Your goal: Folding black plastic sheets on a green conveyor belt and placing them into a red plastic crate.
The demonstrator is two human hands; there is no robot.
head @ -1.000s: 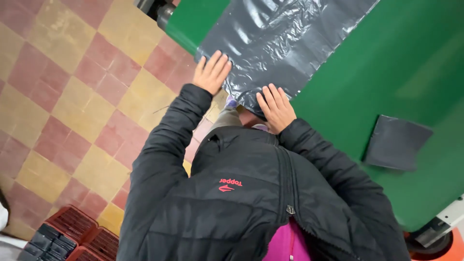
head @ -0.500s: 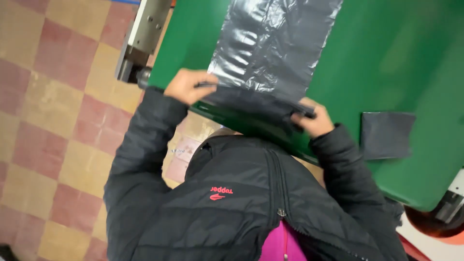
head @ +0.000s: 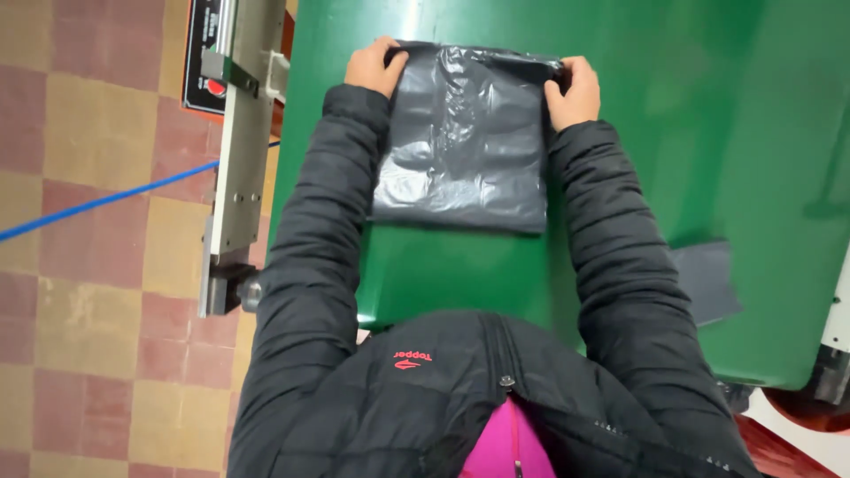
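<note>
A dark grey plastic bag (head: pixel 460 142) lies folded over on the green table (head: pixel 691 115), shiny and creased. My left hand (head: pixel 374 67) grips its far left corner. My right hand (head: pixel 574 88) grips its far right corner. Both arms are in black puffer-jacket sleeves and reach forward along the bag's two sides. The near folded edge of the bag lies flat, a little short of the table's front edge.
A second small folded grey bag (head: pixel 708 281) lies on the table by my right elbow. A metal machine bracket (head: pixel 237 150) with a black panel and red button stands at the table's left edge. A blue cable (head: pixel 97 202) crosses the checkered tile floor (head: pixel 88 354).
The long bag was spread out with my hands at its near edge; both hands took that edge and carried it forward, so the bag now lies folded in half.
</note>
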